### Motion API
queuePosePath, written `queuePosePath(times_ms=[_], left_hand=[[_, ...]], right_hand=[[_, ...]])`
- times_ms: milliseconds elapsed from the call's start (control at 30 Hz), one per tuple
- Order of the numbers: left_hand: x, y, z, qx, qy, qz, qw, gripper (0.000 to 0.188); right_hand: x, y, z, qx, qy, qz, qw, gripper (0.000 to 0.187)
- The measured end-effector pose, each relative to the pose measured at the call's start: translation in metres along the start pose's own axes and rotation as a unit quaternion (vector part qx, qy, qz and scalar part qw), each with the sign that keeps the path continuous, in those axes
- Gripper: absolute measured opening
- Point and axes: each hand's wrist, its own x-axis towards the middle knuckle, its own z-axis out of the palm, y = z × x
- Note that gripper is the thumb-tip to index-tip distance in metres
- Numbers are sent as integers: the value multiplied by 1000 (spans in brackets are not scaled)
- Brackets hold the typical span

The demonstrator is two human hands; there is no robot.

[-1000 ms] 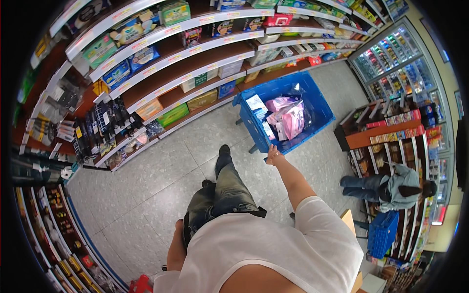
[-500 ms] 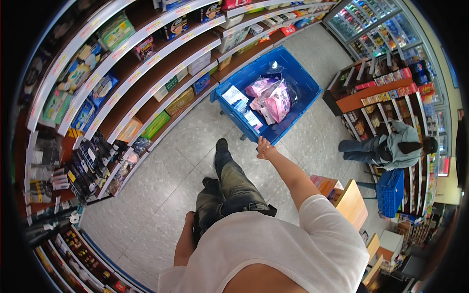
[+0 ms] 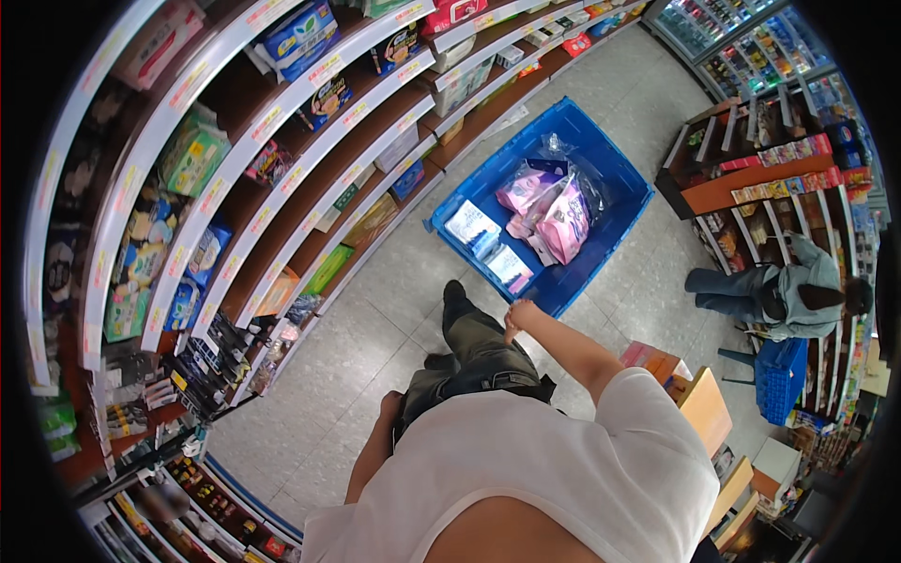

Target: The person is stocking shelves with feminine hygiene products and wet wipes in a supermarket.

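Observation:
A blue plastic tote point(image 3: 563, 293) stands ahead of my feet. Inside it lie pink plastic-wrapped packs point(image 3: 566, 221) and clear wrap, with white-and-blue packs point(image 3: 472, 225) along the left side. My right hand point(image 3: 519, 317) is by the tote's near rim, its fingers bent downward and loosely apart. It appears just off the rim and holds nothing visible; whether it still brushes the edge is hard to see. My left hand point(image 3: 391, 406) hangs beside my left hip, close to my trousers, its fingers mostly hidden.
Stocked shelves point(image 3: 310, 211) curve along the left with packaged goods. A person point(image 3: 798, 286) bends at a snack rack point(image 3: 779, 169) on the right, near a blue basket point(image 3: 781, 380). A wooden counter panel point(image 3: 706, 413) stands close to my right arm. Glass-door coolers point(image 3: 770, 56) are far right.
My right hand has come back from the tote's rim toward my body. The tote keeps its place on the floor; the whole view has shifted, showing more of the left shelves.

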Motion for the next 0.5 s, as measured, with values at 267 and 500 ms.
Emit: queuePosePath(times_ms=[267,500], left_hand=[[51,77,-46,-86,17,-22,996,26],[31,123,-77,-186,41,-60,980,24]], right_hand=[[85,56,-86,438,388,81,807,22],[158,58,-78,593,317,124,730,64]])
